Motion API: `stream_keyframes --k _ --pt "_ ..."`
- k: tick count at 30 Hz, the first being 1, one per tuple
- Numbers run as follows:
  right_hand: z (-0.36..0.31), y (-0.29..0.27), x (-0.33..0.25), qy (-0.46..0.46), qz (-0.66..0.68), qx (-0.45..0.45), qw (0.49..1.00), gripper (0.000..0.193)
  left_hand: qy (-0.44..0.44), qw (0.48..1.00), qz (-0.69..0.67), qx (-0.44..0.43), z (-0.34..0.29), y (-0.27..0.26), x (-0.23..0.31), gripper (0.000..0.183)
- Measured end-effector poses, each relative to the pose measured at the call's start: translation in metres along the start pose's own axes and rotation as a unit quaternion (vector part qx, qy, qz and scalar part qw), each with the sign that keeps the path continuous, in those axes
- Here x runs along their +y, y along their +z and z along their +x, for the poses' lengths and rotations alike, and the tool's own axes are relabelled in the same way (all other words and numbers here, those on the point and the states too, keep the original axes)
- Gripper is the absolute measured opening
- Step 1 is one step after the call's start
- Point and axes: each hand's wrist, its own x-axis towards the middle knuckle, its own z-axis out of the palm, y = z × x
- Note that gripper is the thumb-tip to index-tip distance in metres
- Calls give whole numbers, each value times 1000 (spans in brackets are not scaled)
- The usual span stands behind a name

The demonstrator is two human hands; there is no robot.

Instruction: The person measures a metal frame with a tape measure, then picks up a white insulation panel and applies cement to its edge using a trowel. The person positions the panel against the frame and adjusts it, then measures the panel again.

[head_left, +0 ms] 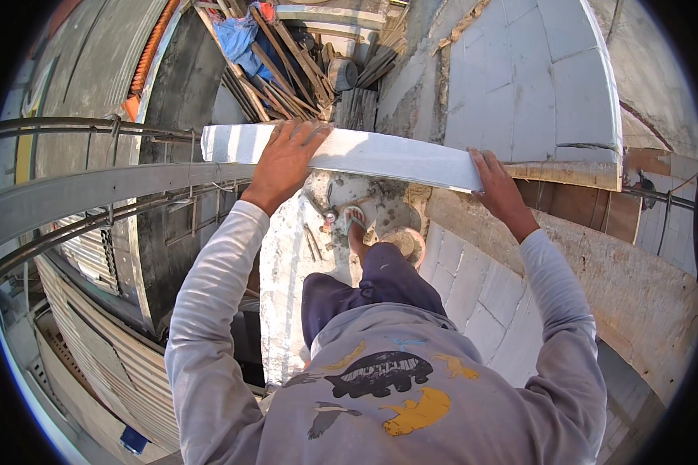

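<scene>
Two bare hands hold one long white block (388, 159), which lies crosswise in front of the person, beyond the knees. The left hand (291, 159) lies over the block's left part, its palm against it and its fingers slightly spread, reaching across to the far edge; a short stretch of block sticks out to the left of this hand. Its thumb is hidden. The right hand (500, 186) clasps the block's right end, fingers bent over the corner, so most of the block's length lies between the two hands. Whether anything props it from underneath, I cannot tell.

Below the block, a foot in a sandal (354, 215) stands on the stained floor (291, 298), with a round tub (405, 245) just beside the leg. Past the block lie a heap of wooden planks (291, 66) and a blue sheet (240, 40). A pale block wall (512, 85) rises beyond the right hand, and a grey beam (116, 186) runs in from the left.
</scene>
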Motion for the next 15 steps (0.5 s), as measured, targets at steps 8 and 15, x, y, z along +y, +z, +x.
stream_keyframes --k 8,15 --pt "2 -5 1 18 40 -39 998 93 8 1000 -20 -3 0 -2 1 81" --pt "3 -9 0 29 71 -72 994 95 0 1000 -17 -6 -1 0 0 81"
